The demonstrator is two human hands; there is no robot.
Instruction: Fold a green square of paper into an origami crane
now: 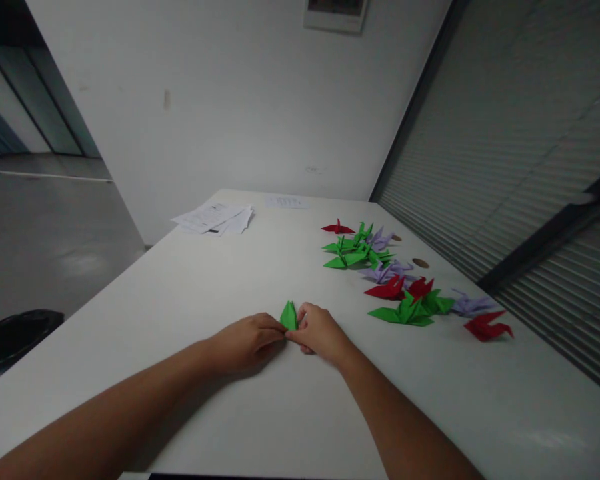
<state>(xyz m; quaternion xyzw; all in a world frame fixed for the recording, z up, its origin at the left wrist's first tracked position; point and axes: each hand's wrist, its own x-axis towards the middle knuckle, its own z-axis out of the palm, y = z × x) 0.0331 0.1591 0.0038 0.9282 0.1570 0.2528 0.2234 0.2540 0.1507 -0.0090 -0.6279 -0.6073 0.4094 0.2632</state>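
A small piece of folded green origami paper [289, 316] is held on the white table [220, 280], its two narrow points facing away from me. My left hand [253, 340] closes on its lower left side, fingers pressed together. On the other side, my right hand [320, 333] pinches its lower right edge with thumb and bent fingers. The fingertips of both hands nearly meet at the paper's near end and hide that part of it.
Several folded paper cranes, green [355, 257], red [487, 327] and purple [473, 305], lie along the table's right side near the blinds [505, 147]. Printed sheets [213, 217] lie at the far left. A black-lined bin [20, 333] stands beside the left edge.
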